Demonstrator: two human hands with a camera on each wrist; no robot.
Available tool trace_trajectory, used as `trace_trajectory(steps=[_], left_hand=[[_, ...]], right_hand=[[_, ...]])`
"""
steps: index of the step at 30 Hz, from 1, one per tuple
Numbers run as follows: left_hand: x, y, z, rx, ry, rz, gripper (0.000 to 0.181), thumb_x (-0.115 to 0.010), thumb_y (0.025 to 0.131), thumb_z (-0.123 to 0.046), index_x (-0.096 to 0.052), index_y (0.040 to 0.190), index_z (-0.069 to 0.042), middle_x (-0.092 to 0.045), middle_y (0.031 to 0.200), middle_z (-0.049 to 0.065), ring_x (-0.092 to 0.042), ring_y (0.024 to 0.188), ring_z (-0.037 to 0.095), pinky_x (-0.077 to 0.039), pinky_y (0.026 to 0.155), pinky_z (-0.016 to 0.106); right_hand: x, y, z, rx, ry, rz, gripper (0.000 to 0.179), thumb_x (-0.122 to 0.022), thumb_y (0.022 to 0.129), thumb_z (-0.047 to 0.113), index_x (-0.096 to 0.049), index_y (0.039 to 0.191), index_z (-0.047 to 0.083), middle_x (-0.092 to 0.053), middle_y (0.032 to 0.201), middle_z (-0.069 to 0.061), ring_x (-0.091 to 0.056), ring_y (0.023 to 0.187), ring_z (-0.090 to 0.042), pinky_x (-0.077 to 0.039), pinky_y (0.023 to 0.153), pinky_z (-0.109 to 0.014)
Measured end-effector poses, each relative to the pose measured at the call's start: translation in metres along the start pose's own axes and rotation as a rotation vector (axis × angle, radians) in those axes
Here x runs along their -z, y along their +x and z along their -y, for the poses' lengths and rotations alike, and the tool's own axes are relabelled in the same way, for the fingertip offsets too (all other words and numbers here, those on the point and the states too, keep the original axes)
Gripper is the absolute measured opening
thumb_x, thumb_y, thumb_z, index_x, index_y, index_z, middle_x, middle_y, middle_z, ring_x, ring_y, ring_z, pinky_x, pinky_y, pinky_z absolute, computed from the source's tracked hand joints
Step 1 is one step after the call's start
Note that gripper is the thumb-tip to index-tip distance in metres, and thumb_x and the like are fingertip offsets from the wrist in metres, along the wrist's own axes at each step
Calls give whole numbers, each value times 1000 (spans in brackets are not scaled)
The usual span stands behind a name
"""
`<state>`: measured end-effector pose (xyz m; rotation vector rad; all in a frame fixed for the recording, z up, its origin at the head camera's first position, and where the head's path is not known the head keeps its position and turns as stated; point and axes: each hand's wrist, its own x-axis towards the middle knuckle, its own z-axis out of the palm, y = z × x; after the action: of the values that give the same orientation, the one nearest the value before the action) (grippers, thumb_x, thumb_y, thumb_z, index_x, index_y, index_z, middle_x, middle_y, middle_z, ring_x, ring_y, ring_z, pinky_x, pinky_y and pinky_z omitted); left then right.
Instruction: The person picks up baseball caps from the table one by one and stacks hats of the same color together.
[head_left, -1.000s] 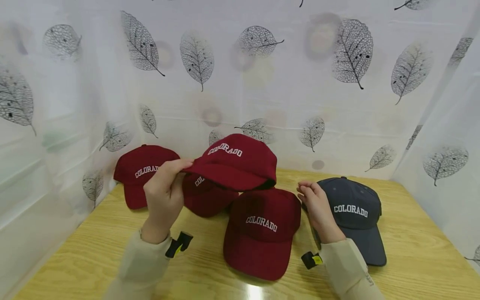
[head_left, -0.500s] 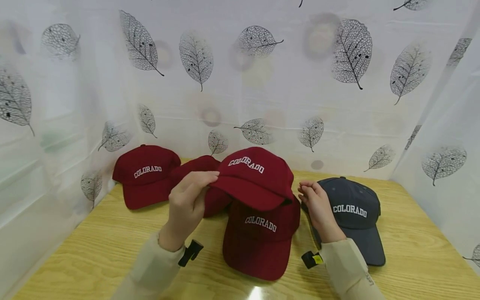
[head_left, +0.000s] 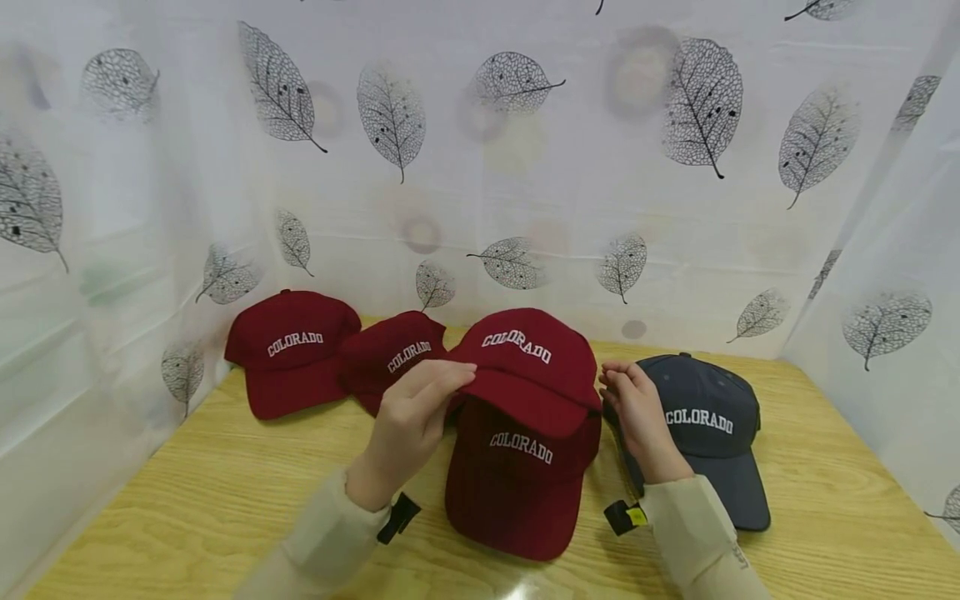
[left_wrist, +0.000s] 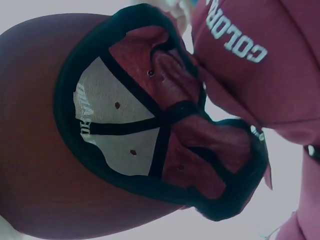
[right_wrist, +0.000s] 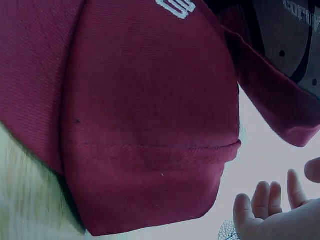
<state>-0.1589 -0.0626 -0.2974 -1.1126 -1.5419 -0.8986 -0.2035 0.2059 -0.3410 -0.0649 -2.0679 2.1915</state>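
Observation:
My left hand [head_left: 408, 429] pinches the brim edge of a dark red baseball cap [head_left: 525, 358] lettered COLORADO. This cap is tilted above another red COLORADO cap [head_left: 517, 492] on the table and overlaps its crown. Its underside, with dark inner tape and pale front panels [left_wrist: 131, 112], shows in the left wrist view. My right hand [head_left: 637, 421] holds nothing. Its fingers [right_wrist: 261, 200] are loosely bent beside the caps' right edge, in front of a dark grey COLORADO cap [head_left: 701, 425] whose left part it hides.
At the back left, one red cap [head_left: 292, 354] lies beside another red cap [head_left: 397, 354], partly behind my left hand. The wood-grain table [head_left: 225, 500] ends at a white curtain [head_left: 465, 200] printed with leaves, which also runs along both sides.
My left hand has brought the pinched red cap rightward and down, from over the back-left cap to over the front red cap. My right hand has stayed nearly still.

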Motion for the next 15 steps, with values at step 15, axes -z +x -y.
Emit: trace_trajectory(steps=[15], left_hand=[[-21,-20,-1,42,9,227,25,-42,93,-10,-64,96,0,-62,95,10,-58,91,19,-44,81,27]], right_hand=[[4,4,0,-30,20,-24,16,-31,94,6,-40,105,-2,-38,104,-7,-45,92,-8,-36,88,-28]])
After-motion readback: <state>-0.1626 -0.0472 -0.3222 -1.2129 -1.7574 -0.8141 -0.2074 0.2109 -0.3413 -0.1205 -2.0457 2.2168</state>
